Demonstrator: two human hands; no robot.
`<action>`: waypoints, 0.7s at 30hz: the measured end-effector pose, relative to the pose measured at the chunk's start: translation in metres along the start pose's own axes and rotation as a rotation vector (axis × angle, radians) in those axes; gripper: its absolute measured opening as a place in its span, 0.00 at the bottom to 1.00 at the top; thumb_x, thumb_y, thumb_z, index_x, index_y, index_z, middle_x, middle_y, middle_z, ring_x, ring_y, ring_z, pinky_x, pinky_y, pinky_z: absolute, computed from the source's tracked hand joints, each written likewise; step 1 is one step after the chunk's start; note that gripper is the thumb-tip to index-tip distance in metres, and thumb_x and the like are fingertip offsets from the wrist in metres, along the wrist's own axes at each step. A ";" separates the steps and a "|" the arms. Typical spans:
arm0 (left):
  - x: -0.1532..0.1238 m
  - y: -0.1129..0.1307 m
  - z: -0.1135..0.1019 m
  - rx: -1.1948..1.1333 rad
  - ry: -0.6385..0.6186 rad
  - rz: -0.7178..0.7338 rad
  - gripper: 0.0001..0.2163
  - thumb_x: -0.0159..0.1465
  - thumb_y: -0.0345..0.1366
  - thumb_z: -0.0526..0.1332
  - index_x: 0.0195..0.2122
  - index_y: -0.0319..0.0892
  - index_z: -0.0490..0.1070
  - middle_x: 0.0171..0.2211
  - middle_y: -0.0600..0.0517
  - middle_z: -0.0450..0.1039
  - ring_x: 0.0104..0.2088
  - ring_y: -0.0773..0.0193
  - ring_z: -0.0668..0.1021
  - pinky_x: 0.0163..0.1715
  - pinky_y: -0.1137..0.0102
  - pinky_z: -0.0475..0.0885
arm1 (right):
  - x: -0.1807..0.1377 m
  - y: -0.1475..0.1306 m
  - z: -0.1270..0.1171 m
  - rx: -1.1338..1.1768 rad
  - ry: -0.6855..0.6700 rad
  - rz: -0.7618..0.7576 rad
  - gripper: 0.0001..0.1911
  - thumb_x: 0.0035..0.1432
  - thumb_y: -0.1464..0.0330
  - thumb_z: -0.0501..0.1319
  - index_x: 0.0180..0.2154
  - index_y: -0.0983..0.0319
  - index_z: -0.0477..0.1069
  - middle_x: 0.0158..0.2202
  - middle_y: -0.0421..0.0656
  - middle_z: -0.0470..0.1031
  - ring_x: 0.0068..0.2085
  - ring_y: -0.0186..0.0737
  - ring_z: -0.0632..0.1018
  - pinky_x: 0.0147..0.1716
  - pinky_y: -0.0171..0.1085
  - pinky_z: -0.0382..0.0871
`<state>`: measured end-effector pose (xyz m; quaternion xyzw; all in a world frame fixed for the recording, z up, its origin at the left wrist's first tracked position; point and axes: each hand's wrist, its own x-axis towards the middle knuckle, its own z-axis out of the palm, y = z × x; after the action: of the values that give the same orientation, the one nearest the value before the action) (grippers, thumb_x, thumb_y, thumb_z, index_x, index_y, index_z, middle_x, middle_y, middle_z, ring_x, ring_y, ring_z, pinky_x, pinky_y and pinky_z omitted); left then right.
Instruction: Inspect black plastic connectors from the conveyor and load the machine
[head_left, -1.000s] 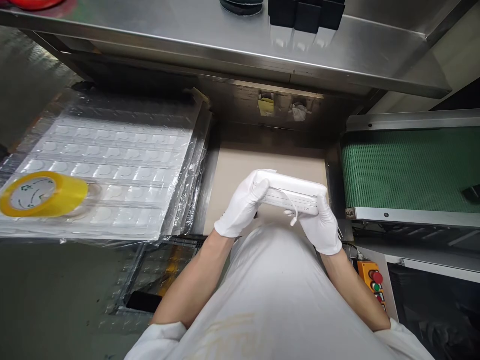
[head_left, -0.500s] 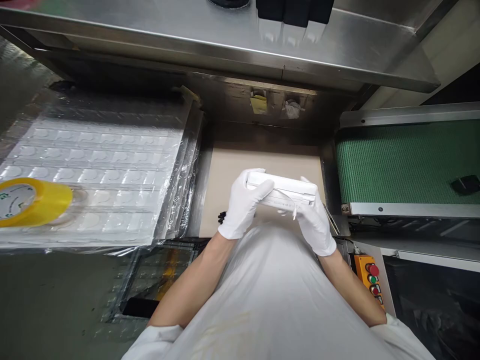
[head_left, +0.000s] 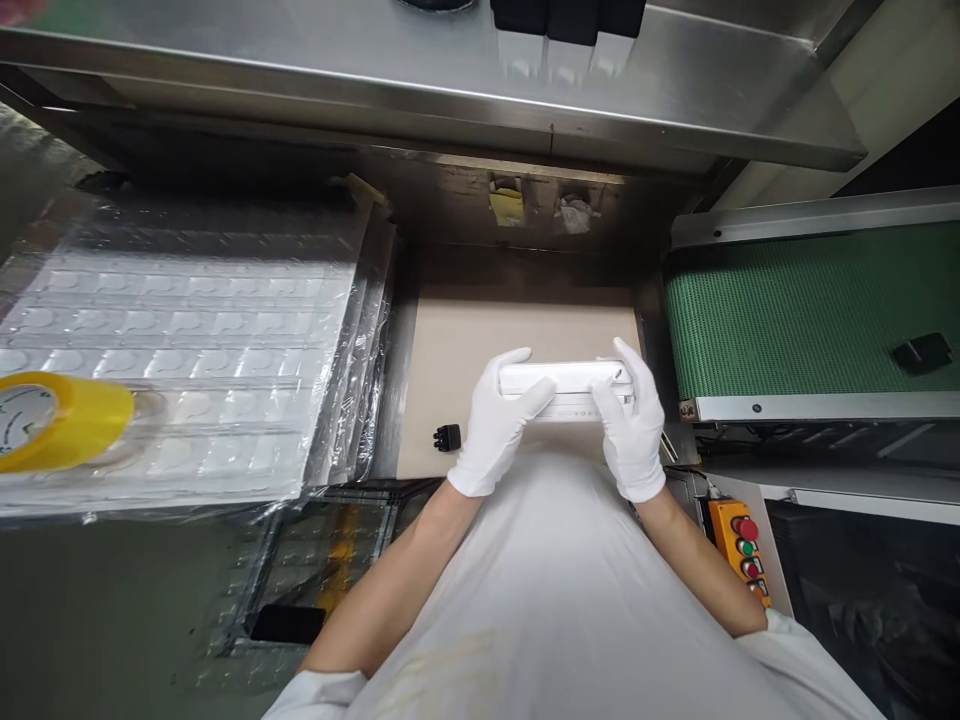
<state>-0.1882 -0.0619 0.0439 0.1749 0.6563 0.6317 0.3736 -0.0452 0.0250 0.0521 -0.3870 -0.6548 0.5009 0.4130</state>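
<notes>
The gloved left hand (head_left: 499, 425) and right hand (head_left: 630, 430) are gripping opposite ends of a slim white case (head_left: 566, 378), fingers wrapped firmly across its face. It is looking light, stiff and rather slick, so the ends are serving as the safest hold. It is sitting over a beige board (head_left: 465, 340), with a black plug (head_left: 447, 437) lying just left of the left hand.

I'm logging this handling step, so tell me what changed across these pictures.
The left hand and right hand, both white-gloved, turned the white rectangular device from tilted to nearly level above the tan board. Its thin white cord no longer shows. A small black plug now sits in full view on the board. Both hands kept hold; the yellow tape roll stayed on the plastic-wrapped trays.
</notes>
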 end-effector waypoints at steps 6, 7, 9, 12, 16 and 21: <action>-0.001 0.000 0.001 0.079 0.030 0.057 0.32 0.57 0.48 0.76 0.61 0.45 0.73 0.61 0.43 0.74 0.59 0.49 0.77 0.57 0.60 0.74 | -0.003 0.000 -0.002 0.120 -0.013 0.012 0.27 0.65 0.62 0.67 0.64 0.50 0.71 0.68 0.43 0.73 0.65 0.50 0.75 0.70 0.53 0.66; -0.001 -0.001 0.000 0.084 0.032 0.070 0.31 0.57 0.47 0.76 0.61 0.46 0.73 0.60 0.44 0.74 0.59 0.49 0.77 0.55 0.60 0.75 | -0.002 0.000 -0.003 0.116 -0.020 0.005 0.26 0.66 0.61 0.66 0.64 0.50 0.71 0.68 0.43 0.72 0.67 0.51 0.74 0.71 0.53 0.65; 0.000 -0.004 0.000 0.088 0.037 0.086 0.31 0.57 0.46 0.76 0.61 0.46 0.73 0.59 0.44 0.75 0.58 0.49 0.78 0.53 0.61 0.76 | -0.002 -0.001 -0.004 0.092 -0.023 -0.006 0.24 0.67 0.60 0.64 0.63 0.50 0.72 0.69 0.42 0.72 0.70 0.52 0.70 0.73 0.54 0.62; 0.001 -0.007 0.000 0.088 0.046 0.094 0.32 0.56 0.46 0.77 0.61 0.46 0.73 0.57 0.44 0.76 0.57 0.49 0.78 0.52 0.61 0.77 | 0.000 -0.001 -0.006 0.080 -0.016 0.005 0.23 0.69 0.59 0.62 0.63 0.51 0.73 0.69 0.42 0.72 0.74 0.52 0.65 0.75 0.55 0.57; 0.000 -0.004 0.001 0.107 0.061 0.102 0.32 0.56 0.46 0.77 0.60 0.46 0.73 0.58 0.44 0.75 0.58 0.48 0.77 0.53 0.60 0.77 | 0.000 0.004 -0.006 0.111 -0.041 0.033 0.24 0.70 0.58 0.62 0.65 0.51 0.70 0.69 0.41 0.71 0.76 0.49 0.62 0.78 0.54 0.50; -0.003 0.009 0.004 0.212 0.090 0.097 0.35 0.55 0.47 0.77 0.62 0.46 0.71 0.60 0.44 0.73 0.57 0.48 0.77 0.55 0.57 0.75 | 0.002 0.010 -0.009 0.104 -0.033 0.027 0.22 0.70 0.58 0.63 0.64 0.50 0.72 0.68 0.40 0.73 0.74 0.48 0.65 0.79 0.53 0.48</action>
<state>-0.1853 -0.0598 0.0534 0.2165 0.7262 0.5834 0.2922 -0.0370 0.0318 0.0443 -0.3652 -0.6294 0.5461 0.4150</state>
